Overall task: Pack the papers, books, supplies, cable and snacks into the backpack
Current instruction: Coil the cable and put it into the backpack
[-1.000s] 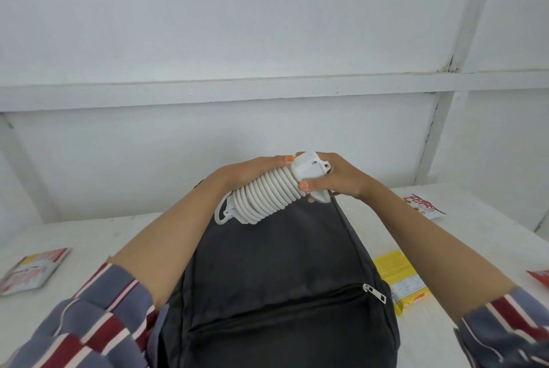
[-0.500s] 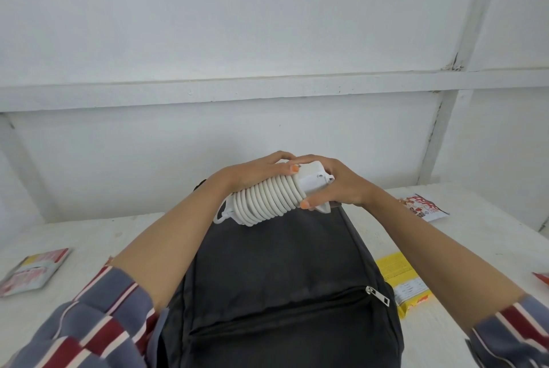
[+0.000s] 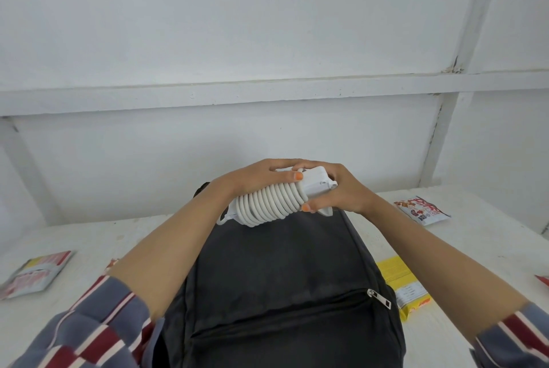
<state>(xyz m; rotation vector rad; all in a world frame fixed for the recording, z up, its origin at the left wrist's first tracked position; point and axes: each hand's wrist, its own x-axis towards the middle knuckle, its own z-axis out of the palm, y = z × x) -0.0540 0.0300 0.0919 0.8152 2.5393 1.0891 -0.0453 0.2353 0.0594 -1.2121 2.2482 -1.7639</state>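
Together, both hands hold a coiled white cable [image 3: 267, 204] just above the far end of a dark backpack [image 3: 282, 272], which lies flat on a white table [image 3: 89, 236]. The left hand [image 3: 255, 177] wraps around the coil, with its fingers curled over the far side and its thumb pressed on the near side. The right hand [image 3: 341, 192] grips the white plug block [image 3: 316, 186] at the coil's right end, fingers bent over the top and thumb underneath. The coil tilts, its left end lower and close to the backpack's fabric; whether it touches cannot be told.

A zip pull [image 3: 380, 302] sits at the right end of the backpack's front pocket. A yellow packet [image 3: 401, 284] lies just beside the backpack's right edge. A red-and-white packet [image 3: 421, 209] lies farther off at the far right, and a grey-and-red packet [image 3: 35, 274] lies well apart at the left.
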